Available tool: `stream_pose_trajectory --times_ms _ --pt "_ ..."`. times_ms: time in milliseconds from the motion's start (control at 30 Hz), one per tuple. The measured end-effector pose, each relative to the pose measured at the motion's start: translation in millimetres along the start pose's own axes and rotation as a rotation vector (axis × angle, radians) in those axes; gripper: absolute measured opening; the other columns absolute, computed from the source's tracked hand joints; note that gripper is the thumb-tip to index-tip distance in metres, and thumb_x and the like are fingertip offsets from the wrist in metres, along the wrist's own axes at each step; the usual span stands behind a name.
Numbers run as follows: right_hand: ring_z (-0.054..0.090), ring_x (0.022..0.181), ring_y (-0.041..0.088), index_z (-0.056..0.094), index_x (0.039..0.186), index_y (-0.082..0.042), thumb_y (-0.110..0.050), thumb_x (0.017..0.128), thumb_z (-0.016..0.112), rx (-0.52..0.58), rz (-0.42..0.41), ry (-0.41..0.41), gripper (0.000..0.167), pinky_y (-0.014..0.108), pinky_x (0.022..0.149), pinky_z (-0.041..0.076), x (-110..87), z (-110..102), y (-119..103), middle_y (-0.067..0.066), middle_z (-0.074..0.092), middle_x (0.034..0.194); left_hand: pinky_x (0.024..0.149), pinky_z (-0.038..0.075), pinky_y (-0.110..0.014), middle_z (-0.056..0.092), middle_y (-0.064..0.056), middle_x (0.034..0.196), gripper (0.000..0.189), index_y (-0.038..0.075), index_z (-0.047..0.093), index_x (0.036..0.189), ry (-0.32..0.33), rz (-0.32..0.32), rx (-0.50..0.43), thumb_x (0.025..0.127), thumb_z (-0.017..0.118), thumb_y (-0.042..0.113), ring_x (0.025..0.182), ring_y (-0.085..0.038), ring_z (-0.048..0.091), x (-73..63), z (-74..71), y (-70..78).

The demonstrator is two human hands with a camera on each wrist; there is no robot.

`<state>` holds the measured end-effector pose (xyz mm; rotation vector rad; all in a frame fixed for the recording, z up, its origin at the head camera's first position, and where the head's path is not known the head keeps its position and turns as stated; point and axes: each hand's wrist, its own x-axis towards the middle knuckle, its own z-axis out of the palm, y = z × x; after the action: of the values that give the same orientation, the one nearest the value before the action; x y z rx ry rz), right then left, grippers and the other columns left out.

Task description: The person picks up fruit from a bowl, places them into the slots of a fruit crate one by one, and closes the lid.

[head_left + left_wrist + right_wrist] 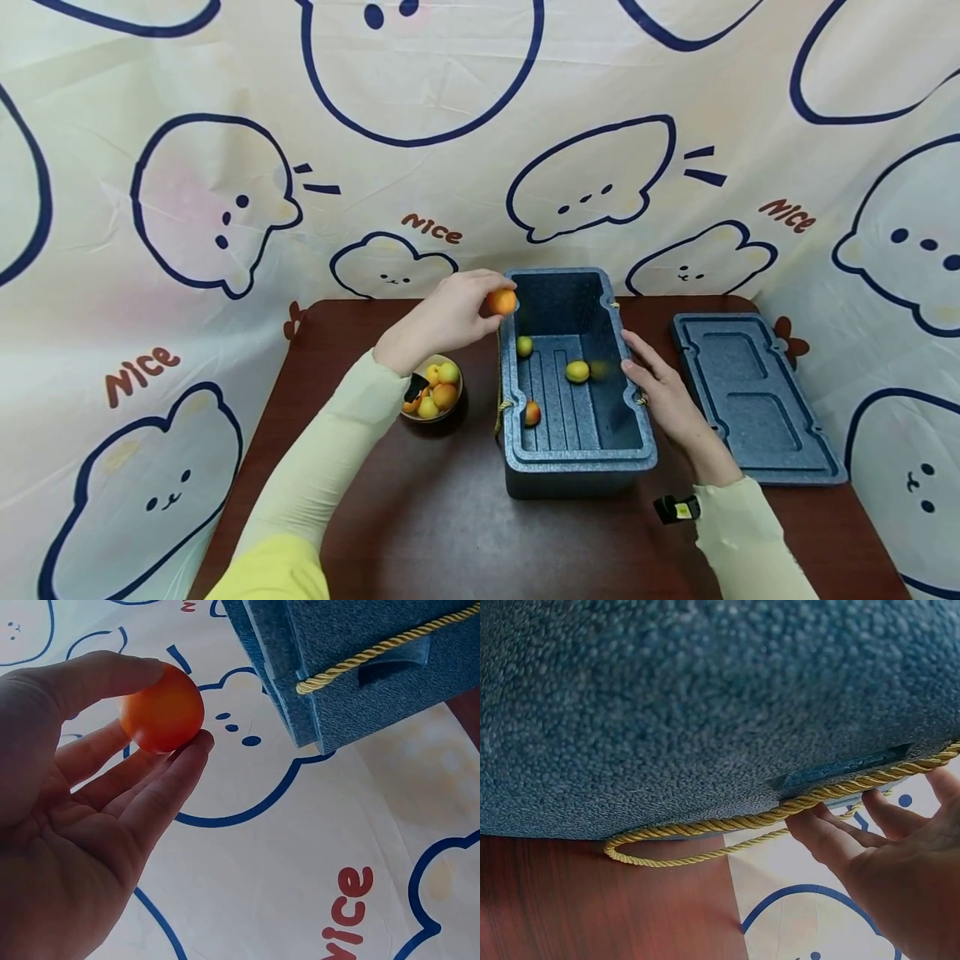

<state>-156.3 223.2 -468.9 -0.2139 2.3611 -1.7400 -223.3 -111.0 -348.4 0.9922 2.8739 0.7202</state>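
Fingers (169, 784) and thumb of our left hand (457, 312) pinch an orange fruit (502, 302) beside the left rim of a blue-grey box (577, 458), with no contact between fruit and box that we can make out. Our right hand (671, 396), fingers extended and slightly spread, rests against the box's opposite side by a gold cord (742, 822). Three pieces lie apart inside: a green-yellow fruit (524, 347), a yellow fruit (577, 372) and a red-orange fruit (532, 413). We judge the filling partway along, with several more fruits waiting in the bowl (458, 402) to the left and the lid (757, 400) lying off on the right
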Motion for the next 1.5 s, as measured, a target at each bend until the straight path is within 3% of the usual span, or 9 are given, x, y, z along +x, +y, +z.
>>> stream_pose_trajectory --times_ms 467,700,933,1500 --pt "0.015 0.152 0.032 0.022 0.163 -0.023 -0.044 0.108 0.044 -0.005 0.002 0.005 0.063 0.064 0.116 0.022 -0.5 -2.5 -0.8 0.006 0.016 0.168 0.099 0.051 -0.034 0.063 -0.010 0.133 0.041 0.005 0.064 0.132 -0.015 0.014 -0.014 0.092 0.072 0.008 0.108 -0.024 0.059 12.0 -3.6 10.7" --pt "0.016 0.152 0.031 0.022 0.163 -0.023 -0.044 0.108 0.043 0.002 0.002 0.007 0.063 0.063 0.116 0.022 -0.7 -2.5 -0.9 0.006 0.016 0.168 0.103 0.049 -0.036 0.060 -0.009 0.138 0.044 0.006 0.062 0.135 -0.054 0.034 0.018 0.093 0.071 0.010 0.115 -0.023 0.059 18.0 -0.5 18.8" --pt "0.015 0.152 0.031 0.022 0.163 -0.022 -0.044 0.108 0.044 0.002 0.001 0.011 0.063 0.063 0.117 0.021 0.0 -3.1 -1.5 0.006 0.016 0.168 0.104 0.048 -0.036 0.061 -0.010 0.138 0.044 0.005 0.063 0.135 -0.053 0.073 0.042 0.092 0.073 0.011 0.117 -0.024 0.059 23.4 3.6 24.0" --pt "0.016 0.151 0.030 0.024 0.162 -0.022 -0.043 0.108 0.044 0.004 0.000 0.007 0.062 0.063 0.117 0.020 -1.1 0.1 0.5 0.006 0.017 0.168 0.107 0.045 -0.035 0.059 -0.006 0.140 0.045 0.008 0.062 0.137 -0.108 0.070 0.033 0.094 0.073 0.018 0.116 -0.020 0.058 22.6 17.8 28.6"
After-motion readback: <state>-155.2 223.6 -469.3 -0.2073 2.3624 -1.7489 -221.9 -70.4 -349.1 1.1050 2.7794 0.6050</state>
